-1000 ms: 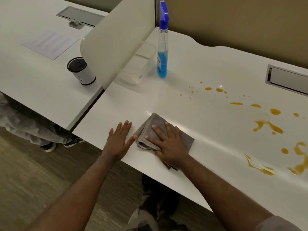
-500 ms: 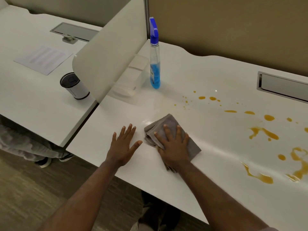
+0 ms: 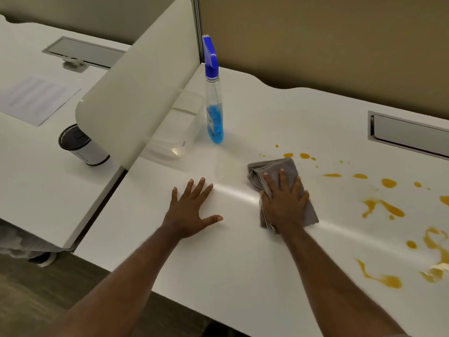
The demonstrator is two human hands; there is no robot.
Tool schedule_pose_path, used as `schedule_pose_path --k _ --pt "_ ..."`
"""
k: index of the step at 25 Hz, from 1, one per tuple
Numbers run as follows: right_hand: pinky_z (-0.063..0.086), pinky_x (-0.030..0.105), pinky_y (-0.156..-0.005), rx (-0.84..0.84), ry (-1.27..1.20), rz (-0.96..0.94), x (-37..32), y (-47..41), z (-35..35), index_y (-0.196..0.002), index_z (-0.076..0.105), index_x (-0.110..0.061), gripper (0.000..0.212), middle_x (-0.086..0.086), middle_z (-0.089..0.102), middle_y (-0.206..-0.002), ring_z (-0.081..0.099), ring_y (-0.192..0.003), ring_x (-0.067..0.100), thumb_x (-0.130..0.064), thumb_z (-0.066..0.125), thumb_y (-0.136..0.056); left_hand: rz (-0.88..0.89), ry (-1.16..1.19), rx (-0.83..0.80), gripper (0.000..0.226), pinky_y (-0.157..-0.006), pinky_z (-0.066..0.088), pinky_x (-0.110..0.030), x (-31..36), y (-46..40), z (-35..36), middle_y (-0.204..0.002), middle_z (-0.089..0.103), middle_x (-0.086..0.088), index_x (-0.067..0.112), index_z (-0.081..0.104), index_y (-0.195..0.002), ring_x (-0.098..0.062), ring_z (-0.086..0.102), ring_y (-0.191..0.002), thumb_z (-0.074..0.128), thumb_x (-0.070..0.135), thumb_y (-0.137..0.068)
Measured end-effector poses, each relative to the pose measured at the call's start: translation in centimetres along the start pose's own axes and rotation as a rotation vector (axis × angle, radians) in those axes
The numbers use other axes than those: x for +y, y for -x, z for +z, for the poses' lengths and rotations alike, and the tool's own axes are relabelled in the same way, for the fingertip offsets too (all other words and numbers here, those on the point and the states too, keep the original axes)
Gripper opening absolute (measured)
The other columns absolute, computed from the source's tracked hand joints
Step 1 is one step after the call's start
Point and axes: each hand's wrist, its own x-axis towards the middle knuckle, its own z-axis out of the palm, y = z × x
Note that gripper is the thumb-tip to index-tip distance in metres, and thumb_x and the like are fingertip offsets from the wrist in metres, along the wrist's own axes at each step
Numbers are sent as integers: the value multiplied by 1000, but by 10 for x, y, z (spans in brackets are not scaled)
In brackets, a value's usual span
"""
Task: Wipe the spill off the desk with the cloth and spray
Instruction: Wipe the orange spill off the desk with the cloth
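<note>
Grey, folded cloth lies flat on the white counter under the right grip, whose fingers are spread straight and press down on the fabric without curling round it; the cloth's far edge shows beyond the fingertips and a near corner shows beside the wrist. Just past that far edge, and off to the right of the right grip, orange spill is scattered in drops and streaks: small spots sit close to the cloth, larger blotches lie further right, and a long smear runs toward the counter's near right edge.

Left of the cloth and apart from it, the left grip rests palm-down on bare counter, released, fingers splayed and thumb pointing toward the cloth, holding nothing.

Beyond the left grip, near the back of the counter, stands the spray bottle, upright, clear with blue liquid low inside and a blue trigger head. A clear plastic container sits just to its left, against a white divider panel. Past the divider, on the neighbouring counter, are a dark-lidded white cup and a sheet of paper. A recessed metal tray is set into the counter far right of the bottle.
</note>
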Motion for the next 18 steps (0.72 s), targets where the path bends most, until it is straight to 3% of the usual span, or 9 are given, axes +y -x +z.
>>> schedule_pose_path --k 2,7,10,13,15,18 --pt "15 68 -110 44 7 28 -7 8 6 -148 21 -48 60 -2 14 -164 8 -146 44 -51 44 -93 22 -20 -37 103 -116 -12 -57 3 -10 3 -158 -21 18 47 -7 -151 -12 -24 -146 26 96 -66" --pt "9 69 -110 -44 49 -192 -45 -35 7 -149 8 -52 58 -5 3 -165 2 -147 43 -55 32 -96 13 -30 -57 106 -114 -13 -61 3 -18 8 -155 -24 20 54 -10 -147 -13 -26 -145 31 98 -60" --pt "14 67 -111 -23 10 -54 -18 -69 -7 -149 15 -50 57 -6 8 -164 3 -148 39 -52 36 -96 2 -14 -60 106 -115 -12 -60 3 -18 5 -156 -23 22 56 -11 -145 -12 -26 -145 33 98 -59" --pt "20 68 -108 83 -1 138 6 -49 -6 -149 22 -45 61 -2 16 -163 12 -146 44 -48 46 -94 6 9 -41 105 -115 -12 -61 2 -18 6 -156 -21 23 57 -10 -145 -11 -25 -146 35 98 -59" --pt "21 70 -105 89 40 78 -11 -27 3 -149 22 -45 64 0 18 -163 16 -144 48 -49 48 -91 9 15 -30 105 -114 -12 -61 1 -18 7 -156 -21 22 58 -10 -144 -11 -25 -145 34 99 -58" --pt "12 70 -108 -13 22 -156 -47 -42 14 -148 9 -52 61 -5 7 -164 6 -146 45 -57 34 -93 23 14 -21 102 -114 -13 -62 0 -18 9 -157 -23 22 60 -14 -143 -11 -28 -145 31 100 -60"
